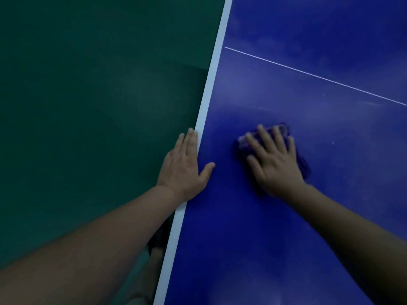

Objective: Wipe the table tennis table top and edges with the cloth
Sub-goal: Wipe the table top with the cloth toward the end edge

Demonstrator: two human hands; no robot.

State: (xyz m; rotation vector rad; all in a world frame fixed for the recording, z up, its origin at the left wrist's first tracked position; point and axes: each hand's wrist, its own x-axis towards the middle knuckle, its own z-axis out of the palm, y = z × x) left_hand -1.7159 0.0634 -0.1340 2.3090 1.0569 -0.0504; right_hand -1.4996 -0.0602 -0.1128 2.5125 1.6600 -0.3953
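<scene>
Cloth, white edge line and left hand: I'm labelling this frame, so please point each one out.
cloth (305, 167): head view, purple fold showing right of the hand.
white edge line (214, 71): head view, middle of the stripe.
left hand (182, 170): head view, back of the hand.

R hand (275, 164) on cloth (305, 166) on table (286, 238) | L hand (184, 166) at table's left edge | floor (88, 106) further left

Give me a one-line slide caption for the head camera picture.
Right hand presses a cloth flat on the blue table while the left hand rests on its white edge.
</scene>
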